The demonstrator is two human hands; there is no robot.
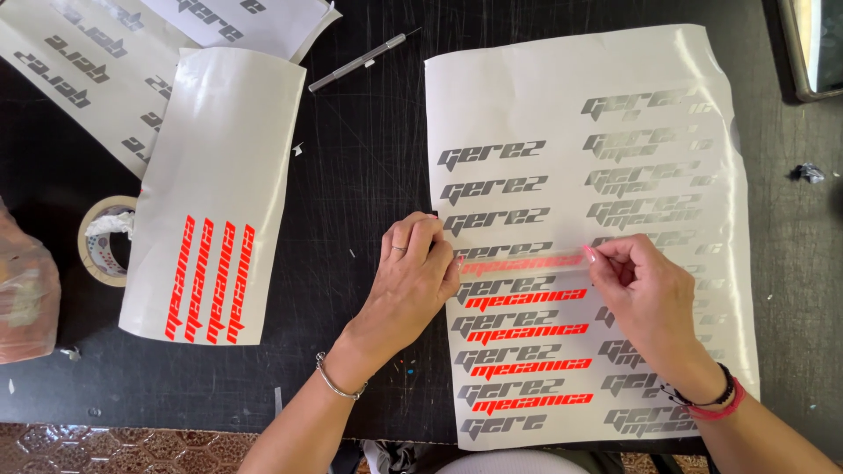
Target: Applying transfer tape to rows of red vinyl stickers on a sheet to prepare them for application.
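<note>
- Head view: the left hand [413, 272] pinches one end of a clear transfer strip [522, 262] carrying an orange word decal, and the right hand [637, 281] pinches the other end. Both hands are closed on the strip, which is stretched flat between them.
- The strip hangs low over the big white decal sheet [562, 96], in the left column of grey words, just above the rows that already carry an orange word under the grey one.
- Risk of skew: if one hand drops before the other, I judge the orange word lands tilted against the grey word above it, and the row no longer matches those below.
- Risk of bubbles or creases: the strip looks thin and limp, so any slack between the hands could let the middle touch the sheet first and trap air.
- Risk of early sticking: the strip is very near the sheet, and a stray touch could grab a neighbouring grey letter and lift it.
- The sheet's top right corner curls up from the black worktop [369, 167]; a tug from the hands may shift the whole sheet.
- Left of the sheet lie a craft knife [356, 63], a smaller curled sheet of orange decals [211, 281] and a tape roll [105, 241], all well apart from the hands; a sweeping forearm could still drag that curled sheet.
</note>
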